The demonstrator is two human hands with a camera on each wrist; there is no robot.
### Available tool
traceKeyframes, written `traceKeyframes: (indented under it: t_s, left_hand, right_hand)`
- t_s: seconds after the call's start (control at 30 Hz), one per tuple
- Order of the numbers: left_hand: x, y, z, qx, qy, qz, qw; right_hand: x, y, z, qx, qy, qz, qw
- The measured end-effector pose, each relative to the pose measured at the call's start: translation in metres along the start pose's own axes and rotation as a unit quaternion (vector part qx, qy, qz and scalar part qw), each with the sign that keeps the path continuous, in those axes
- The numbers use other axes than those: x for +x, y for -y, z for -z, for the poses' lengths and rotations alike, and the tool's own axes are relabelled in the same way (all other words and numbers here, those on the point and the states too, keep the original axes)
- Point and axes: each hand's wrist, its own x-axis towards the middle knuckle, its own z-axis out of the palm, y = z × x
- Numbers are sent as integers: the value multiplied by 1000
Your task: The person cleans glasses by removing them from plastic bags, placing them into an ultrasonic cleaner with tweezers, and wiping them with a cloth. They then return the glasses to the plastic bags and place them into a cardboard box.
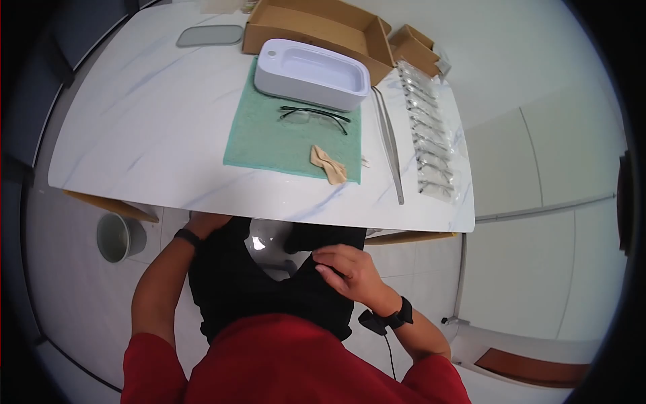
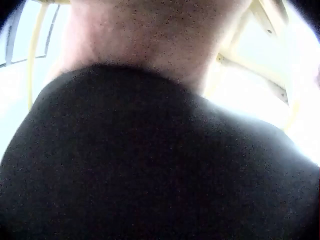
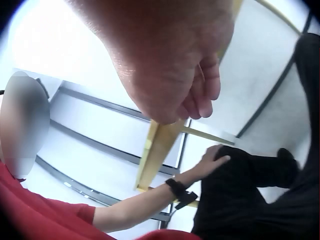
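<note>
My left hand [image 1: 210, 221] rests on the left knee of black trousers, partly under the table edge; the right wrist view shows that hand [image 3: 210, 162] with its fingers laid over the knee. Over the right thigh is my right hand [image 1: 350, 269], its fingers loosely curled with nothing in them. On a green cloth [image 1: 259, 138] lie black-framed glasses [image 1: 315, 116], temples folded across. A crumpled beige cloth [image 1: 328, 165] sits near the cloth's front edge. Behind the glasses stands a pale lilac cleaner [image 1: 306, 91] with an open basin.
Long metal tweezers [image 1: 389, 145] lie right of the green cloth, beside a row of clear-wrapped packets [image 1: 429, 135]. An open cardboard box [image 1: 323, 25] and a smaller carton [image 1: 416, 50] stand behind. A grey lid [image 1: 210, 36] lies back left; a bin [image 1: 114, 239] is on the floor.
</note>
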Motion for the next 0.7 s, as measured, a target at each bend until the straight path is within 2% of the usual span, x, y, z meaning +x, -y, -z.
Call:
traceKeyframes:
  t_s: [0.1,0.17,0.23,0.37,0.47,0.57,0.7]
  left_hand:
    - [-1,-4,8,17,1,-25,1000]
    - [-5,-2,7,61,-3,-35,997]
    - [-12,4,5,84,23,-9,996]
    - [-20,28,-13,133,57,36,989]
    - [-29,12,4,136,48,63,988]
    - [-36,8,9,153,7,61,986]
    - [-34,8,9,143,29,75,986]
  right_hand:
    - [30,2,18,-52,-65,72,994]
    - [52,-2,30,-75,-118,71,988]
    - [80,-9,43,-111,-171,87,975]
    - [130,-32,56,-118,-251,45,960]
    - [149,-51,55,-101,-249,-26,963]
    - [153,-67,49,-135,-237,-40,961]
    - [156,-86,42,-158,-226,-63,959]
